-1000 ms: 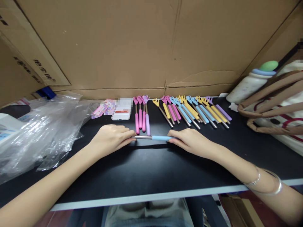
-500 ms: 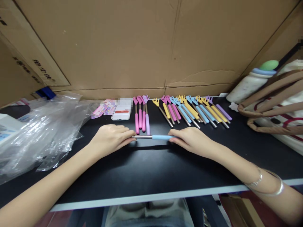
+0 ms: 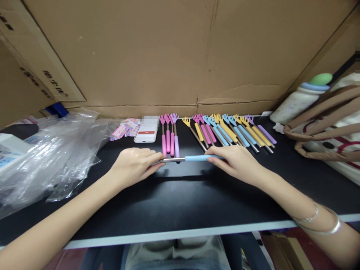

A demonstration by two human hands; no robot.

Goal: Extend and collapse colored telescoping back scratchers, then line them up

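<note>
A back scratcher rod with a light-blue grip (image 3: 194, 158) is held level above the black tabletop. My left hand (image 3: 140, 163) pinches its metal end between thumb and fingers, so that tip is hidden. My right hand (image 3: 234, 159) is closed round the far end of the blue grip. Behind my hands lie several back scratchers with small claw heads: a short row of pink ones (image 3: 168, 140) and a lilac one (image 3: 176, 144), and to the right a wider row in yellow (image 3: 257, 135), pink, blue (image 3: 240, 134) and purple.
Clear plastic bags (image 3: 67, 150) heap on the left by a white box (image 3: 11, 150). A phone (image 3: 145, 131) and pink cards (image 3: 120, 130) lie at the back. On the right stand a bottle (image 3: 298, 101) and a bag (image 3: 334, 138). Cardboard (image 3: 140, 56) walls the back.
Both hands have shifted slightly right with the back scratcher, which is a little higher. My right hand now covers more of the blue grip's end.
</note>
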